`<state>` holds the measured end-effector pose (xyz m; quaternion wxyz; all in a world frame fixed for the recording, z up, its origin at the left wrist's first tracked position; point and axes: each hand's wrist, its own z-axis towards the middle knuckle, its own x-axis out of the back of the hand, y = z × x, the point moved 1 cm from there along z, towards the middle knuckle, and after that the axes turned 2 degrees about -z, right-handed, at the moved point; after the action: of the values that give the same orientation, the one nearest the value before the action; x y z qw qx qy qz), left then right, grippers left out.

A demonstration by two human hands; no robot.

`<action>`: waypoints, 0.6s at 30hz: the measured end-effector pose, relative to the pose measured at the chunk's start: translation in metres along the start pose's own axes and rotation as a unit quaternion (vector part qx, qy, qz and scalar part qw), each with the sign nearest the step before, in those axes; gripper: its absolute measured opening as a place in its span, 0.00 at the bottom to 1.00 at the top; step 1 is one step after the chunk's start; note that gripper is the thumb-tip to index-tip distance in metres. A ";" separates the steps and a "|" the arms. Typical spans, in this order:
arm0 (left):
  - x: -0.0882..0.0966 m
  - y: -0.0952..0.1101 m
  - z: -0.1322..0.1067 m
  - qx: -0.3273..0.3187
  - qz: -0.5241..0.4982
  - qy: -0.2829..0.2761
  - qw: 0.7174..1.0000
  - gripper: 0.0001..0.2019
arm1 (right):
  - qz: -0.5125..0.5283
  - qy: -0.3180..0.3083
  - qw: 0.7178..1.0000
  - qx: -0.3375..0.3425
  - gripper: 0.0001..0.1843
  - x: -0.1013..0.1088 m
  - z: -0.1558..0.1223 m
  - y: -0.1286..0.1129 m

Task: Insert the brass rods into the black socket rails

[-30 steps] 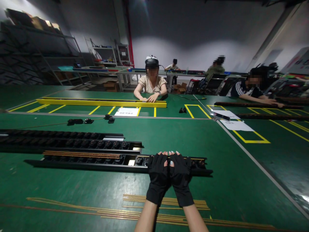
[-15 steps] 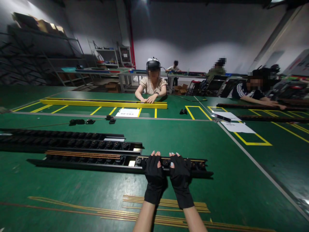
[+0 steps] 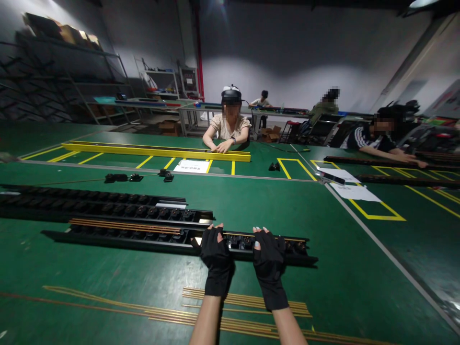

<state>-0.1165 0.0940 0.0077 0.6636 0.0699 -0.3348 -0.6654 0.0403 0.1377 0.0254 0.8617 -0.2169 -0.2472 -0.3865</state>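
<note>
A long black channel rail (image 3: 118, 243) with a row of black socket modules lies across the green table in front of me. A thin brass strip (image 3: 237, 234) runs along the modules in its right part. My left hand (image 3: 216, 251), in a black fingerless glove, is closed over the strip near its left end, beside a pale gap in the rail. Further right, my right hand (image 3: 268, 251), gloved alike, is closed over the same strip, thumb bent in toward it. The palms hide parts of the rail. Several copper strips (image 3: 125, 226) lie on the rail's left part.
Several loose brass strips (image 3: 247, 302) lie on the table nearest me. Behind my rail are more black rails (image 3: 179, 211) and small black modules (image 3: 120, 178). A co-worker (image 3: 230, 127) sits opposite at a yellow rail (image 3: 158, 150); another person (image 3: 377, 139) works at right.
My left hand has slid left along the rail, uncovering modules and the strip between my hands. The right hand stays almost in place.
</note>
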 end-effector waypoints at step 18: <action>0.005 0.000 0.009 0.009 -0.020 0.035 0.999 0.20 | -0.003 -0.008 1.000 -0.012 0.21 -0.001 -0.001 0.000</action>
<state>-0.1224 0.0924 0.0164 0.6610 0.1056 -0.3156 -0.6726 0.0403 0.1378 0.0243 0.8559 -0.2292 -0.2499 -0.3904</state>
